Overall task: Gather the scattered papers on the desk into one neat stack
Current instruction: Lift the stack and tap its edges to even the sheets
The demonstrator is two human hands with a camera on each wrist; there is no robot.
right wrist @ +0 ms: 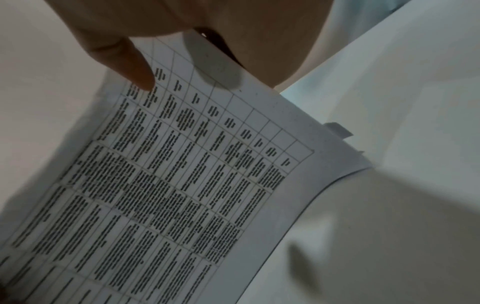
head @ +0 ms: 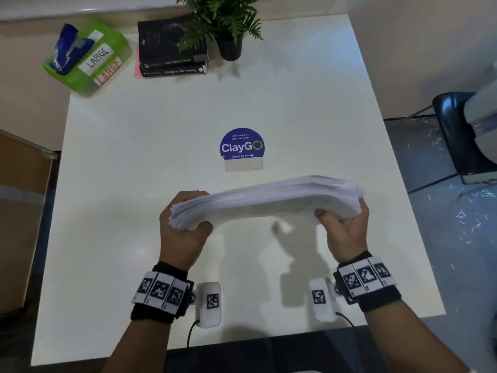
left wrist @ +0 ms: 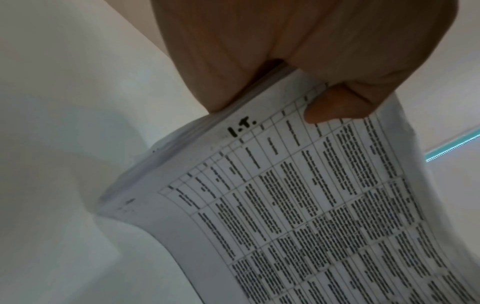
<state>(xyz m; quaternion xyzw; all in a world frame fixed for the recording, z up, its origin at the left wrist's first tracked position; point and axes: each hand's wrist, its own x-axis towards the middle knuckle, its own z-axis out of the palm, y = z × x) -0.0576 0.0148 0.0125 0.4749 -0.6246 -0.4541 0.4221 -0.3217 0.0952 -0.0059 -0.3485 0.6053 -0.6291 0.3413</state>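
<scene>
The stack of papers (head: pixel 265 201) is held between both hands above the white tabletop (head: pixel 134 184), bowed upward in the middle, with its shadow on the surface beneath. The left hand (head: pixel 183 224) grips the stack's left end, fingers curled round it; the right hand (head: pixel 341 224) grips the right end the same way. From the left wrist, the underside sheet (left wrist: pixel 311 205) shows a printed table headed "I.T.", with a fingertip pressed on it. From the right wrist, the same gridded sheet (right wrist: pixel 168 174) curves away under a finger. Beyond the hands lies a round blue ClayGo sticker (head: pixel 242 146); farther off stand black books (head: pixel 172 47), a potted plant (head: pixel 228 25) and a green container (head: pixel 88 55).
</scene>
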